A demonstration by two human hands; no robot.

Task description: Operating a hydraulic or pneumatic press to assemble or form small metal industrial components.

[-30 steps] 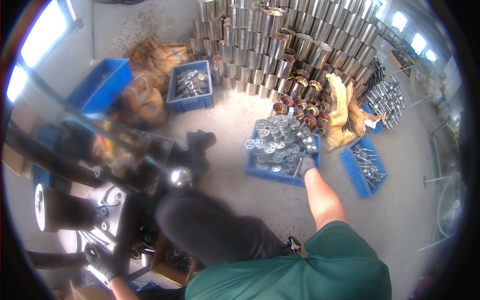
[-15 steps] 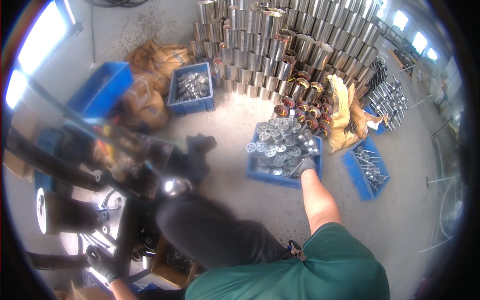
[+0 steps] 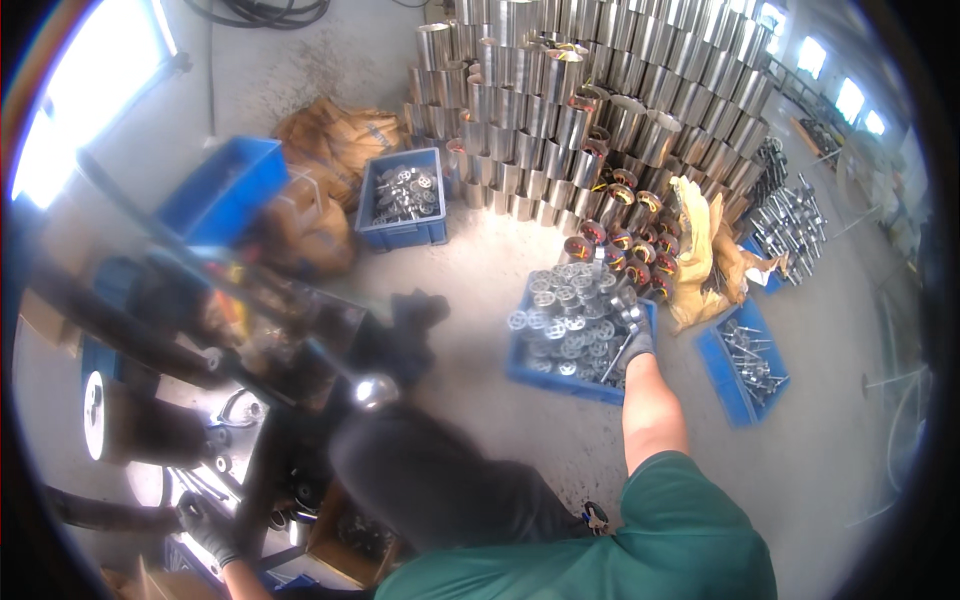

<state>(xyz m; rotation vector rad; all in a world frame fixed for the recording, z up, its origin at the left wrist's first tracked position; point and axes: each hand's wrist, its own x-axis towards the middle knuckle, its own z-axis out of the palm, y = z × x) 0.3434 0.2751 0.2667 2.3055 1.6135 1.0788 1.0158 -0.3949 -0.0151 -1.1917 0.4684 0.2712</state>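
Observation:
My right hand (image 3: 637, 345), in a grey glove, reaches into the right edge of a blue crate (image 3: 560, 381). Its fingers are closed on a thin metal shaft (image 3: 614, 364) that slants down to the left. Heaped in that crate are several silver spoked metal wheels (image 3: 570, 320), with shiny metal pieces (image 3: 627, 303) just above my fingers. At the lower left my left hand (image 3: 208, 527), also gloved, lies against the end of a thick dark bar (image 3: 115, 513) on a machine. Its fingers blend into the dark surroundings, so their grip is unclear.
Stacked metal cylinders (image 3: 560, 120) rise at the back, beside torn yellow sacking (image 3: 697, 255). A blue crate of shafts (image 3: 742, 368) stands to the right, another with wheels (image 3: 405, 232) at the back left. The machine's dark cylinder (image 3: 150, 425) and a wooden box (image 3: 335, 545) are at left.
The view has shifted, so the scene sits lower and further right. My right hand has moved slightly right and away within the crate, the thin shaft with it. My left hand stays at the bar.

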